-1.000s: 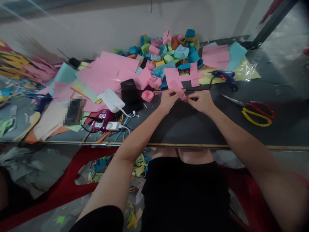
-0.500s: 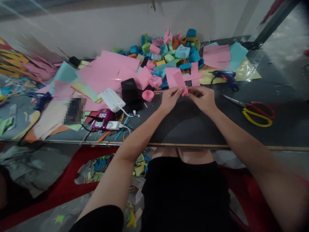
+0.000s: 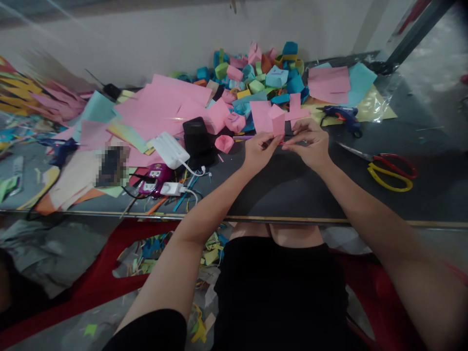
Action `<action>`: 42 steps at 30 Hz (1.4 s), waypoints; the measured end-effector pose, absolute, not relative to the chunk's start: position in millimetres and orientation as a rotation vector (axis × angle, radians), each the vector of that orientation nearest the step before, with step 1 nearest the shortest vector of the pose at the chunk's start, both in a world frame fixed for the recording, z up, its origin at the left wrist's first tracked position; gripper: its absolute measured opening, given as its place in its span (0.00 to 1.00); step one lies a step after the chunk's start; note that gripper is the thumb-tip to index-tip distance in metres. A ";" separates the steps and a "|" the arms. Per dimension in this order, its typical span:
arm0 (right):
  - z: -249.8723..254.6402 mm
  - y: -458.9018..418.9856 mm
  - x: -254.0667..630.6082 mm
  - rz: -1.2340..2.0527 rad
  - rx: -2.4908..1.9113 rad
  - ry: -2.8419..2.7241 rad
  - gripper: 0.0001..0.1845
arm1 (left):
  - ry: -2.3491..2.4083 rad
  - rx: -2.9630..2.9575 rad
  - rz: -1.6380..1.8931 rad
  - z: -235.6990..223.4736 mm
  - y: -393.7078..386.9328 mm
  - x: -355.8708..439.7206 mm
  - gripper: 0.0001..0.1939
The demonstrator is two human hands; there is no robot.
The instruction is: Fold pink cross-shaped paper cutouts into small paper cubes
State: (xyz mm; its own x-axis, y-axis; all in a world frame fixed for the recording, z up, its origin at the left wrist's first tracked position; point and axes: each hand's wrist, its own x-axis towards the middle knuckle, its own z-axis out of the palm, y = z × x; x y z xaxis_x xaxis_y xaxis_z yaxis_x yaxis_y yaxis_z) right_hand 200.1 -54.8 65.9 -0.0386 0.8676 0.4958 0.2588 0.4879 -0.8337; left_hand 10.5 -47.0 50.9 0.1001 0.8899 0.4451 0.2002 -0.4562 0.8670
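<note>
A folded piece of pink paper [image 3: 278, 119] stands up between my two hands, above the dark tabletop. My left hand [image 3: 260, 150] pinches its lower left edge between thumb and fingers. The thumb and forefinger of my right hand [image 3: 309, 141] close on its lower right corner, the other fingers curled above. Just behind lies a flat pink sheet [image 3: 259, 116], partly covered by the folded piece. A cross-shaped pink cutout [image 3: 297, 111] rests beyond my right hand. To the left of my left hand sits a small open pink paper box [image 3: 224, 144].
Paper boxes in several colours [image 3: 256, 78] are heaped against the wall. Scissors [image 3: 389, 170] and a blue glue gun [image 3: 341, 117] lie to the right. On the left are pink sheets [image 3: 164, 102], a black phone [image 3: 197, 139], a white power bank [image 3: 170, 150] and a purple power socket [image 3: 156, 178].
The pink paper has been turned upright between my hands and now shows a folded, box-like shape. My right hand's fingers have lifted and opened a little, its thumb and forefinger still at the paper.
</note>
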 end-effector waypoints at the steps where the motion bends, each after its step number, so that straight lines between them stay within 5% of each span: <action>1: 66.0 -55.0 200.3 0.658 -0.986 -1.583 0.12 | 1.069 1.747 1.391 50.8 -46.9 10.5 0.17; 12: 57.0 -48.3 202.9 0.631 -0.844 -1.737 0.06 | 0.966 1.695 1.511 41.1 -37.2 11.9 0.31; 24: 54.3 -43.8 206.3 0.559 -0.916 -1.639 0.07 | 0.669 1.667 1.064 30.8 -33.0 12.0 0.36; 34: 48.8 -41.0 207.4 0.566 -1.037 -1.639 0.07 | 0.779 1.752 1.019 30.0 -30.2 11.4 0.23; 42: 54.2 -47.5 203.3 0.501 -1.052 -1.682 0.04 | 0.791 1.734 1.077 28.8 -32.2 14.1 0.22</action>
State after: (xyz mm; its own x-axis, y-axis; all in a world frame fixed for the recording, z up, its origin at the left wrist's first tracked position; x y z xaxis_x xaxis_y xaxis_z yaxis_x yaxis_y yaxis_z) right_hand 203.3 -47.5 54.2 -0.0726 0.8338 0.5473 0.3986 0.5273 -0.7504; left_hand 14.1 -32.2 28.8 0.4113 0.8530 0.3214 0.0514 -0.3738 0.9261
